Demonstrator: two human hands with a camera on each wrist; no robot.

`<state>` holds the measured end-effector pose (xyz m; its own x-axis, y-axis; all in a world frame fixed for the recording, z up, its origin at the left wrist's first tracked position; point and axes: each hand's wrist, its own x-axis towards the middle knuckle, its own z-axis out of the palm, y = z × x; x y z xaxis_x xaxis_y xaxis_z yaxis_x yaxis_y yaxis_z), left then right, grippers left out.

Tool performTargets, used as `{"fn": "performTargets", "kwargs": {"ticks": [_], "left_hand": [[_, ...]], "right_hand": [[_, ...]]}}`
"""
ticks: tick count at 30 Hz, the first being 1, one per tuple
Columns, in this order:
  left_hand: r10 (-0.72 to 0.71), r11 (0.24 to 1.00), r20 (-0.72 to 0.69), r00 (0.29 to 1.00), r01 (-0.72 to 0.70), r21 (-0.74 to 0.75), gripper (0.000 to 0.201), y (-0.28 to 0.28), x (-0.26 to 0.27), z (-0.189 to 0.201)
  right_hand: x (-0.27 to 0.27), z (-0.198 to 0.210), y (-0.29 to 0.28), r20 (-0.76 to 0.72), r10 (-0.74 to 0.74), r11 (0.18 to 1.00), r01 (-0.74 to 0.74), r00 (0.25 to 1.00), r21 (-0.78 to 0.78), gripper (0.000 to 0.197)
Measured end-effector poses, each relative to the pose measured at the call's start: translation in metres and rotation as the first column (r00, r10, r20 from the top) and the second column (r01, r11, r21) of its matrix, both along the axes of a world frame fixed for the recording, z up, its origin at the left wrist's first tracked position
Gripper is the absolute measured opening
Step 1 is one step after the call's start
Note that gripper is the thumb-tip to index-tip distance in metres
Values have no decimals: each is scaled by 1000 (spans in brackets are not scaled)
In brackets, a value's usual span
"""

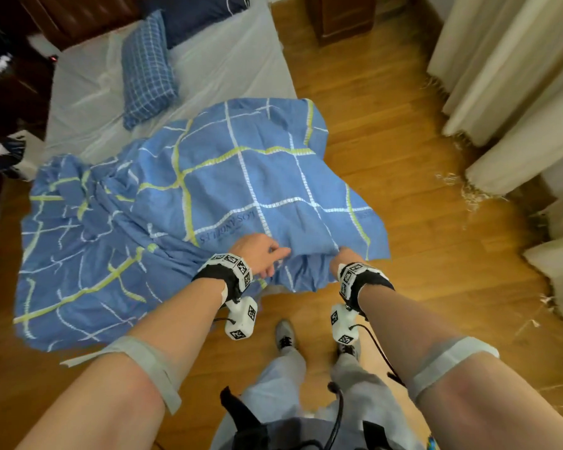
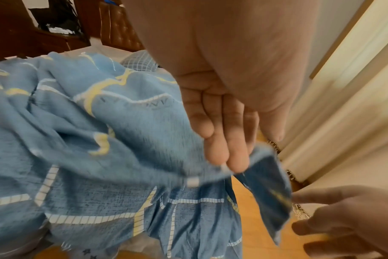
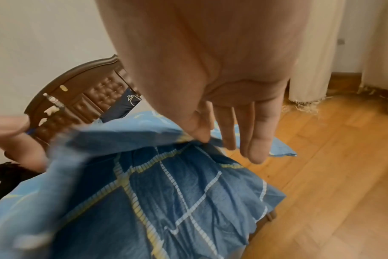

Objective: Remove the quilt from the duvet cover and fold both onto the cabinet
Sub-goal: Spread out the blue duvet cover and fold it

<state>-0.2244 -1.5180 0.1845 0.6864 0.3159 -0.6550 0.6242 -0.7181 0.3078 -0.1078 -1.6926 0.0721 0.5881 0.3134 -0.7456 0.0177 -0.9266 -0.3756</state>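
Duvet cover (image 1: 189, 203), blue cotton with white and yellow grid lines, limp and crumpled, draped from mattress (image 1: 88, 92) foot down over wood-plank floor (image 1: 420, 241). Near hem pinched by right hand (image 1: 345, 258) between thumb and forefinger; left hand (image 1: 260, 253) with straight fingers resting on hem. Checked pillow (image 1: 148, 71) on grey sheet; cream curtains (image 1: 514, 82) at right.
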Motion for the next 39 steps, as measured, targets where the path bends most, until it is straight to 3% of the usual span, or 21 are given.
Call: {"fn": "performTargets", "kwargs": {"ticks": [5,11,18,25,31,39], "left_hand": [[107,994,48,993,-108,17,48,30,-37,17],[313,940,182,932,-331,79,40,130,-130,51],[482,839,283,829,-530,122,41,281,-289,53],[527,809,234,817,-567,158,35,407,-422,50],[459,851,140,877,-479,213,30,488,-449,29],[363,896,97,927,-375,237,41,598,-425,-22]], "right_hand": [[-23,28,58,6,112,994,-112,994,3,33],[-75,68,176,67,285,948,-292,956,123,43],[-200,89,351,119,416,878,-433,901,205,38],[-323,88,497,155,569,800,-588,807,124,51],[-345,69,589,170,584,802,-597,794,33,61],[-320,-9,686,98,538,835,-514,837,-194,81]]}}
